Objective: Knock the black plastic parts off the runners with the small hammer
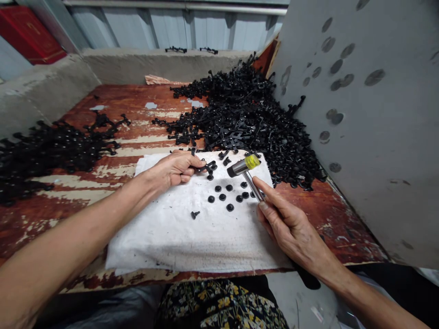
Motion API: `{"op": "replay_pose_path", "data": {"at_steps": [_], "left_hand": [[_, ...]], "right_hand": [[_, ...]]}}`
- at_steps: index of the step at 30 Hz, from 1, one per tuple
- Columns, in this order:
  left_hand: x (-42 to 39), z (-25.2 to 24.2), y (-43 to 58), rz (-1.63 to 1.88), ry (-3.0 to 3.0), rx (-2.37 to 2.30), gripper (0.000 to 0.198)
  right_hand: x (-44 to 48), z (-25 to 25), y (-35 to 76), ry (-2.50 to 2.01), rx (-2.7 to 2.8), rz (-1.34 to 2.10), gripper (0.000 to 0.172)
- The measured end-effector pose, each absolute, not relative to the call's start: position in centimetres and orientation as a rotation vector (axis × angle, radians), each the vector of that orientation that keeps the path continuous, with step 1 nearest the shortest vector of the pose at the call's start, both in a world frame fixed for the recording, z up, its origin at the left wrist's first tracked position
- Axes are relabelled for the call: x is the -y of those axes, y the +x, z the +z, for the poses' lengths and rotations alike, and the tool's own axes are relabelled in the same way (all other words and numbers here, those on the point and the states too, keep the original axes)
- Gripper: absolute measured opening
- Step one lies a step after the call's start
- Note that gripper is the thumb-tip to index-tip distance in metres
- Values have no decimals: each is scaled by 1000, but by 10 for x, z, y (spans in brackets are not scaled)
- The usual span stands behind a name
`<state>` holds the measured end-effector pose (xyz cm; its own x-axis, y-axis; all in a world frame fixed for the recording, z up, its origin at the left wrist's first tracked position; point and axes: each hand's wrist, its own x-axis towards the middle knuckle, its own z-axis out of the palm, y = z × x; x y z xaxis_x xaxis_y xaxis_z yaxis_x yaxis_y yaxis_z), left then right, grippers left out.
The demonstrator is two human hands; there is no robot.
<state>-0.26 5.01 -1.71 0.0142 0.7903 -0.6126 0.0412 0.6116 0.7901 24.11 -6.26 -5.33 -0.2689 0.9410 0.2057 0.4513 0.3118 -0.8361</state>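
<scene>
Mallet [244, 166], two-faced in yellow and black, sits in my right hand [286, 224], fingers wrapped round its shaft, head above the white cloth [178, 246]. Left of that grip, loose black studs [222, 197] lie scattered. Farther out, my left hand [178, 168] pinches a black bracket [206, 167] over the cloth; beyond and right of that pinch, black parts [240, 109] are heaped on the worn table [137, 103].
</scene>
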Motion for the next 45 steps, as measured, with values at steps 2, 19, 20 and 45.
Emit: {"op": "replay_pose_path", "data": {"at_steps": [2,19,20,45], "left_hand": [[-50,-17,-2,671,765,-1470,25],[-35,-19,9,912,1041,-1581,21],[-33,-20,10,926,1032,-1598,21],[-21,-19,17,1034,1013,-1696,21]], "right_hand": [[63,-52,241,-1243,1860,859,51],[60,-54,241,-1200,1898,839,50],[60,-55,241,-1189,1918,827,50],[35,-40,221,-1089,2259,582,62]]}}
